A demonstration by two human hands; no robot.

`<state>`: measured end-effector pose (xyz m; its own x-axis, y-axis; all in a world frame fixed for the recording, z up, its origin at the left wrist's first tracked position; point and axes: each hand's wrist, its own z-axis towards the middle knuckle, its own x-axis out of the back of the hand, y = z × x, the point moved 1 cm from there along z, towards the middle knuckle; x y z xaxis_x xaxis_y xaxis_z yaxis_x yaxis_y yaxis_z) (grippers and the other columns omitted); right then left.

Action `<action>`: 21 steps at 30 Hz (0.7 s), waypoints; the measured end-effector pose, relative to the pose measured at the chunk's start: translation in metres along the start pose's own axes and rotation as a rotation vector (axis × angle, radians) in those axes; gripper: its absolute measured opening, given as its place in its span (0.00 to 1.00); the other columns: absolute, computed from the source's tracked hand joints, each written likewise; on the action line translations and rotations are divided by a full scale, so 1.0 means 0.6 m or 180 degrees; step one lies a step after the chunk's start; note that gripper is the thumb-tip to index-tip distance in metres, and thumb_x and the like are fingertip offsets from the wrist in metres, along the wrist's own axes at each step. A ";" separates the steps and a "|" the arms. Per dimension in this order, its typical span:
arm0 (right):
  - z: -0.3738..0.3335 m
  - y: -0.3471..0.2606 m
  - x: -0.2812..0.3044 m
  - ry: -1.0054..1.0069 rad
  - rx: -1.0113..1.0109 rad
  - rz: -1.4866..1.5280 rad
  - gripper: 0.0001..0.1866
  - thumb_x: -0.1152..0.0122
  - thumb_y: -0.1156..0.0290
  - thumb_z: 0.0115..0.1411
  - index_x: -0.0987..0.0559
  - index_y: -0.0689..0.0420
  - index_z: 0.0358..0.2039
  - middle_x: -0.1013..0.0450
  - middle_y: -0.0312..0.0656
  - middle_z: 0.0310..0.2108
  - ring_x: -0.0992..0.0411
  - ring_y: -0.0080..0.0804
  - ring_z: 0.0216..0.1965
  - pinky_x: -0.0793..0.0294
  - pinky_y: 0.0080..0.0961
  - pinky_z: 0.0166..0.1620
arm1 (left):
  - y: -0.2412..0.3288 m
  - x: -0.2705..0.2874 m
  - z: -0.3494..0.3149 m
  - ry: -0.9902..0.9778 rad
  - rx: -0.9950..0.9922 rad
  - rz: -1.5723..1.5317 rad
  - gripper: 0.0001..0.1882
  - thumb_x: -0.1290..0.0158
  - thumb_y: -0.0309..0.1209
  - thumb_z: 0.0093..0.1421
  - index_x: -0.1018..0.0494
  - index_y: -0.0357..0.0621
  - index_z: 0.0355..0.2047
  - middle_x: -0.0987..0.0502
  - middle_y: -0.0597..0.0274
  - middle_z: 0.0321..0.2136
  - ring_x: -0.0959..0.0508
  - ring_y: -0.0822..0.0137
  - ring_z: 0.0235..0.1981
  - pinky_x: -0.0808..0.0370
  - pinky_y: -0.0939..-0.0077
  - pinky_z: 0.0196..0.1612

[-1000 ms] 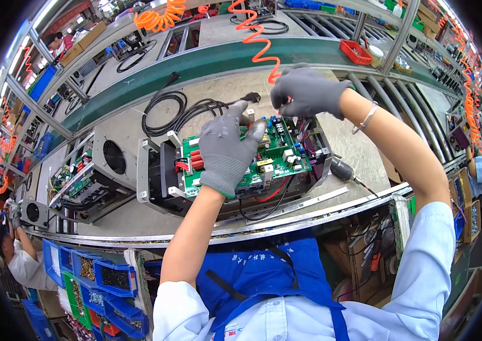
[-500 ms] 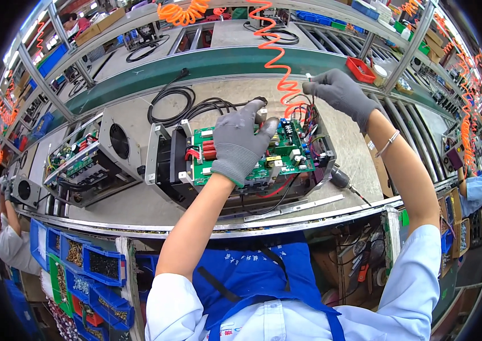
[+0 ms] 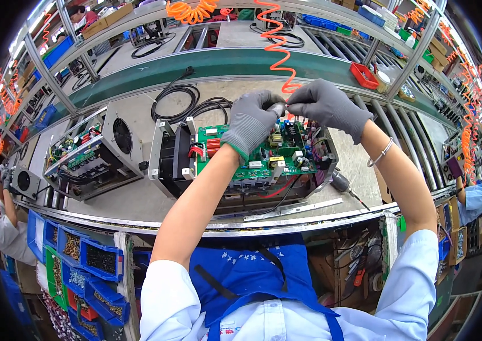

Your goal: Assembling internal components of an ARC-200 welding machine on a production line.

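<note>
An opened electrical unit (image 3: 158,165) with a dark finned side lies on the bench before me, its green circuit board (image 3: 252,170) facing up. Over the board's far edge my two grey-gloved hands meet. My left hand (image 3: 252,118) pinches thumb against fingers, on something too small to make out. Fingertip to fingertip with it, my right hand (image 3: 332,109) is closed on a thin wire, mostly hidden by the gloves. Bundled wires (image 3: 312,133) rise from the unit's right end below that hand.
Left of the unit stands a second opened unit (image 3: 90,153) with a fan. A coiled black cable (image 3: 178,102) lies behind. An electric screwdriver (image 3: 343,183) rests at right, near a metal strip (image 3: 292,209). An orange coiled hose (image 3: 278,48) hangs ahead. Blue screw bins (image 3: 101,258) sit lower left.
My left hand has lifted off the board and moved up and right into a pinch. My right hand has come down and left, bringing the wire to the left fingertips.
</note>
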<state>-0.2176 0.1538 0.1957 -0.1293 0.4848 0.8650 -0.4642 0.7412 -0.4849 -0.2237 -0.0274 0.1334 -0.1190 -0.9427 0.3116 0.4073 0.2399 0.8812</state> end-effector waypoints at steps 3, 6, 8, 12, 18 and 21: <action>0.009 0.002 -0.001 -0.0105 -0.0118 0.0332 0.11 0.38 0.66 0.53 0.19 0.58 0.34 0.23 0.46 0.29 0.26 0.34 0.28 0.28 0.28 0.36 | -0.003 -0.003 -0.007 0.0191 -0.0137 0.0502 0.10 0.45 0.34 0.55 0.20 0.43 0.34 0.19 0.57 0.25 0.20 0.67 0.24 0.25 0.73 0.31; 0.021 0.013 0.002 -0.0008 0.0098 -0.0368 0.10 0.40 0.66 0.50 0.18 0.57 0.30 0.23 0.46 0.27 0.25 0.39 0.30 0.29 0.32 0.38 | 0.005 -0.002 -0.011 0.0292 0.0084 0.0406 0.11 0.45 0.37 0.54 0.20 0.45 0.33 0.19 0.57 0.27 0.19 0.64 0.28 0.25 0.69 0.36; 0.032 0.020 0.005 0.0124 0.0333 -0.0969 0.09 0.41 0.66 0.47 0.18 0.57 0.27 0.23 0.47 0.25 0.25 0.43 0.30 0.29 0.34 0.39 | 0.007 -0.002 -0.011 0.0344 0.0158 0.0579 0.12 0.46 0.40 0.54 0.20 0.46 0.33 0.19 0.57 0.28 0.19 0.62 0.30 0.26 0.67 0.39; 0.050 0.008 0.001 -0.0754 0.0513 -0.1904 0.05 0.38 0.66 0.43 0.19 0.51 0.21 0.27 0.41 0.23 0.29 0.36 0.36 0.38 0.34 0.46 | -0.006 -0.004 -0.014 0.0576 -0.0084 0.1006 0.15 0.46 0.44 0.54 0.20 0.49 0.33 0.19 0.57 0.30 0.20 0.57 0.35 0.30 0.62 0.46; 0.068 0.018 -0.003 -0.1000 0.0793 -0.2014 0.05 0.38 0.66 0.42 0.18 0.51 0.21 0.27 0.43 0.22 0.29 0.39 0.34 0.38 0.33 0.46 | -0.002 -0.008 -0.014 0.0604 -0.0107 0.1074 0.14 0.46 0.44 0.54 0.21 0.49 0.32 0.19 0.59 0.29 0.22 0.56 0.36 0.33 0.61 0.46; 0.085 0.010 -0.006 -0.1199 0.0677 -0.2011 0.06 0.38 0.66 0.41 0.18 0.52 0.20 0.27 0.44 0.20 0.29 0.42 0.29 0.35 0.35 0.44 | -0.006 -0.010 -0.014 0.0664 -0.0182 0.1154 0.13 0.45 0.43 0.54 0.21 0.49 0.31 0.20 0.60 0.28 0.22 0.57 0.36 0.34 0.61 0.47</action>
<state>-0.2649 0.1329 0.1961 -0.0555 -0.2208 0.9737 -0.7029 0.7012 0.1189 -0.2168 -0.0245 0.1252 0.2247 -0.8278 0.5141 0.4392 0.5570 0.7049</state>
